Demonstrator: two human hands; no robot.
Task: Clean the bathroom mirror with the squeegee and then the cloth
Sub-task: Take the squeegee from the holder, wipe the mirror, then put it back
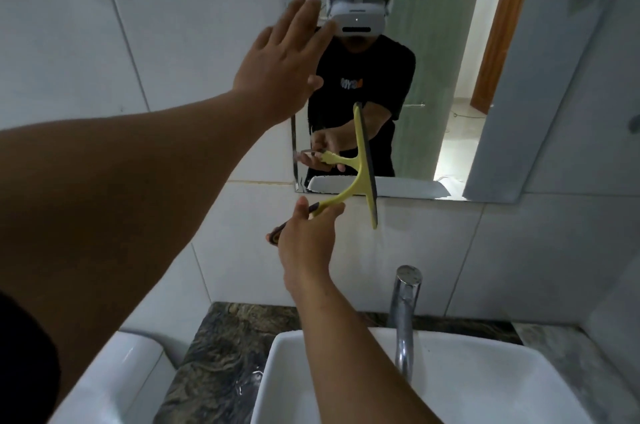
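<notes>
Where the mirror [433, 77] meets the tiled wall, the left hand [277, 66] lies spread, fingers straight, seemingly touching its left edge. Right hand [308, 243] grips the handle of one yellow squeegee [365, 160], blade upright across the mirror's lower edge. Below: one white sink [450, 389], one chrome tap [405, 312], marbled tabletop [221, 354].

Single head-worn view, facing forward and down, close to mirror [450, 59], sink [450, 371]
</notes>
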